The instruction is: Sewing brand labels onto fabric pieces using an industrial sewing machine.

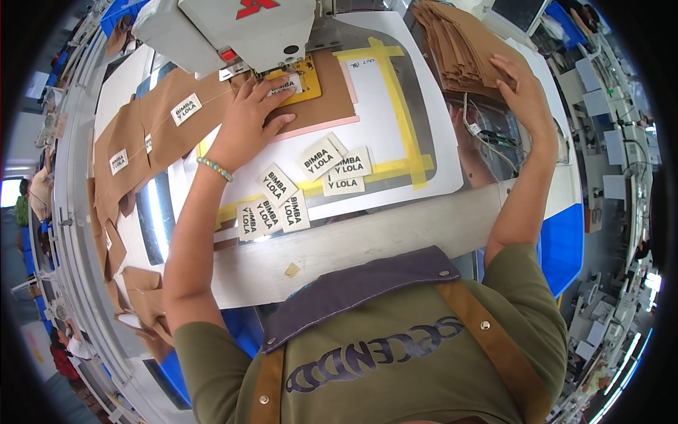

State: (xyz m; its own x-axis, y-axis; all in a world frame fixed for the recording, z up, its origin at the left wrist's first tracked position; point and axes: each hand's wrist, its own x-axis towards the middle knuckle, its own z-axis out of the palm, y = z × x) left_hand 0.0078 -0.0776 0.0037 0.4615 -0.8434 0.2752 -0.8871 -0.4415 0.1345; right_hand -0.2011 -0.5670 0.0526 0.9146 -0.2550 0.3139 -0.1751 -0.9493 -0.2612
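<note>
My left hand [251, 116] lies flat, fingers spread and clenched on nothing, over the brown piece [335, 92] beneath the head of a white sewing machine [244, 28]. Its fingertips reach a pale printed label [286, 83] that sits within a yellow plate [311, 76]. My right hand [524, 95] is off to the right, fingers loosely bent against the edge of a stack of brown pieces [462, 46]; from this angle I cannot tell whether it grasps one. Nearer me, loose labels [321, 159] lie in two overlapping clusters, partly on the yellow tape [406, 127] that borders a white sheet [445, 180] on the worktop [381, 244]. To my left, brown pieces bearing labels [166, 124] trail down over the side. A blue bin [563, 247] sits below my right arm.
</note>
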